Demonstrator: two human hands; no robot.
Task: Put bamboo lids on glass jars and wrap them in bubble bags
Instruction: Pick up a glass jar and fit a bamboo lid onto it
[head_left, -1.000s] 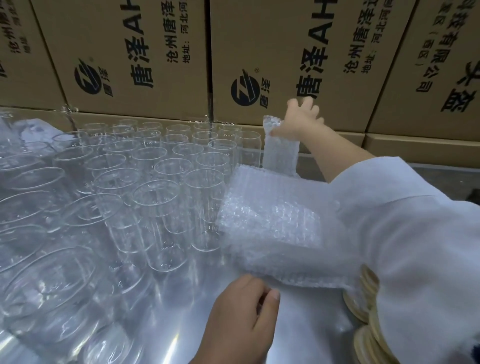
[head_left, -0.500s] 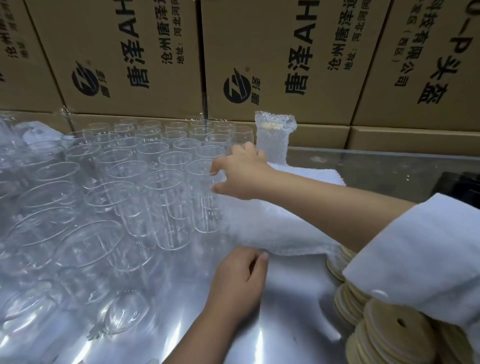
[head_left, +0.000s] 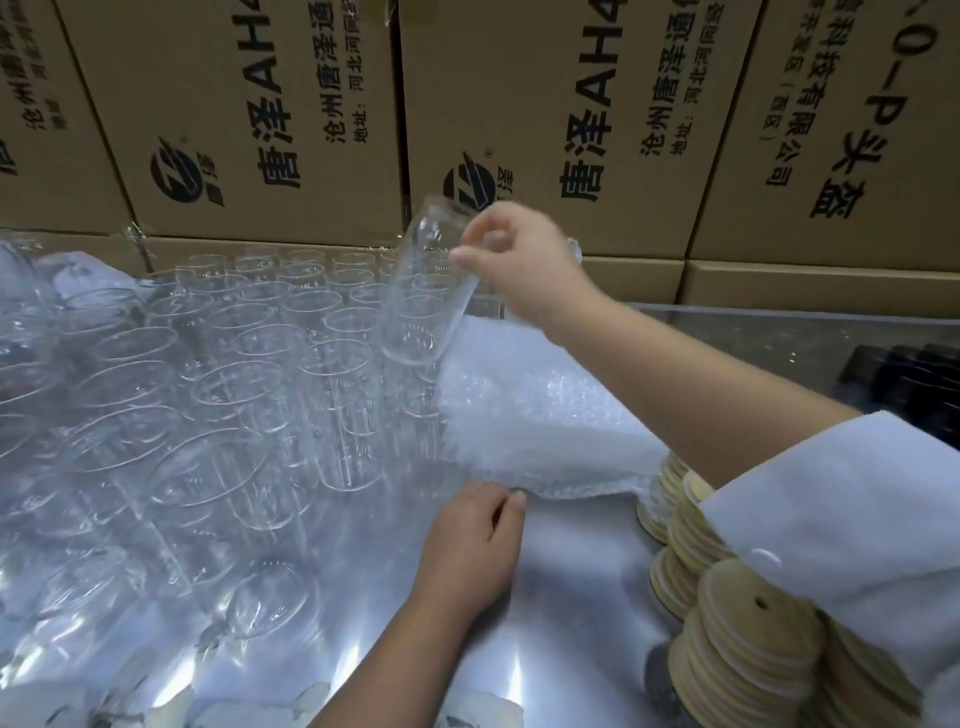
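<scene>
My right hand (head_left: 519, 265) grips a clear glass jar (head_left: 423, 296) by its rim and holds it tilted in the air above the rows of empty jars (head_left: 244, 364). My left hand (head_left: 470, 545) rests on the shiny table, its fingertips touching the front edge of a stack of bubble bags (head_left: 530, 415). Stacks of round bamboo lids (head_left: 737, 639) stand at the lower right, partly hidden by my white sleeve (head_left: 841, 519). A wrapped jar behind my right hand is almost fully hidden.
Brown cardboard boxes (head_left: 545, 114) form a wall along the back of the table. The reflective metal table top (head_left: 561, 623) shows between my left hand and the lids. A dark object (head_left: 904, 379) lies at the far right edge.
My right hand has let go of the wrapped jar at the back, moved to the jar rows, closed on one glass jar and lifted it up, tilted. My left hand has stayed at the bubble bags.
</scene>
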